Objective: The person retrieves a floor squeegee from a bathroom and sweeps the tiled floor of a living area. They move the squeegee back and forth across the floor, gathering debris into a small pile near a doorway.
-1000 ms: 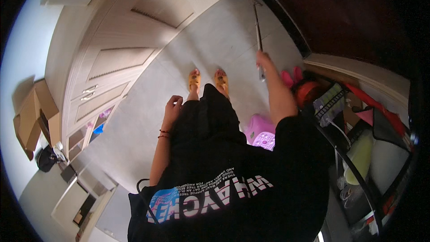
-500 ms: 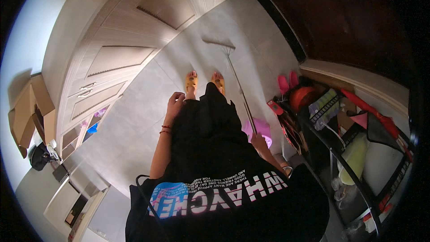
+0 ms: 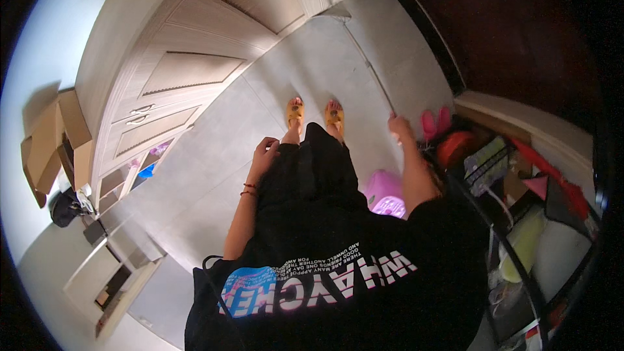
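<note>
Nearest the camera, the person's black printed shirt (image 3: 338,279) is filling the lower middle of the view, with the forearms running forward from it. The left hand (image 3: 265,153) is hanging loosely curled against the dark skirt (image 3: 318,169), holding nothing; red bands are circling that wrist. The right hand (image 3: 399,126) is closing around the top of a thin mop handle (image 3: 370,65), fingers wrapped on the pole. The pole is slanting away over the pale floor (image 3: 214,162) to a flat mop head (image 3: 337,12), which is lying near the far door.

Judging from this, the stroke is going best if the right hand is keeping a firm wrap high on the pole and the head is staying flat on the floor, drawn straight back toward the orange sandals (image 3: 315,114) rather than swung sideways.

Room is opening mainly ahead and to the left: bare floor is stretching up to the wooden cabinet fronts (image 3: 169,78). The right side is tight. A pink plastic stool (image 3: 385,194) is sitting just beside the right leg, pink slippers (image 3: 434,122) are lying near the right hand, and a black wire rack (image 3: 507,175) crowded with bags and bottles is pressing in beyond them, below a pale ledge. A cardboard box (image 3: 55,136) is perching well apart at far left.
</note>
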`<state>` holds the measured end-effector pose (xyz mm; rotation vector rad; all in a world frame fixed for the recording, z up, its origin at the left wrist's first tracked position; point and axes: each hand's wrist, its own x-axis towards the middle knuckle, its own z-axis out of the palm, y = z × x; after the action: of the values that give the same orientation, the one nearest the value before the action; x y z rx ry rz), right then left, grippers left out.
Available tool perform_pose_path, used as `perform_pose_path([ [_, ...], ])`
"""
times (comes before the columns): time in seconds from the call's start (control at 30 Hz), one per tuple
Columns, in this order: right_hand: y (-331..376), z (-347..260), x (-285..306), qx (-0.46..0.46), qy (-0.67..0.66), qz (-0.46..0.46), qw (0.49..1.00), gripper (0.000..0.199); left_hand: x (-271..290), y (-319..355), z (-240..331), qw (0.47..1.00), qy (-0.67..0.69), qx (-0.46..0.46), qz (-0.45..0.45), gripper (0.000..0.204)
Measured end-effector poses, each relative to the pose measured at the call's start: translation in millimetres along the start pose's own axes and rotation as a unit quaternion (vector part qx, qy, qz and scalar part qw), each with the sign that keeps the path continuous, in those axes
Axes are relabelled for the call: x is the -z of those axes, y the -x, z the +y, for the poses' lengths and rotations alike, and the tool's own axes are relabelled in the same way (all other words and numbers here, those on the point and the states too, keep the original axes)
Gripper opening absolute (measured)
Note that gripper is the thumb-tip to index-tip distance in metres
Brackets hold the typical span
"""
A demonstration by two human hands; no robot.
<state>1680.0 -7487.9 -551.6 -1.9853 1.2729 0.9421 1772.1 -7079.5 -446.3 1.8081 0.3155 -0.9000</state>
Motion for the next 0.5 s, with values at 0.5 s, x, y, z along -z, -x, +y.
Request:
perform_pose_path([
  [0.5, 234, 215, -132, -0.12, 0.076, -0.055, 0.988, 0.057, 49, -18, -23, 0.987, -0.036, -0.123, -0.091, 0.024],
])
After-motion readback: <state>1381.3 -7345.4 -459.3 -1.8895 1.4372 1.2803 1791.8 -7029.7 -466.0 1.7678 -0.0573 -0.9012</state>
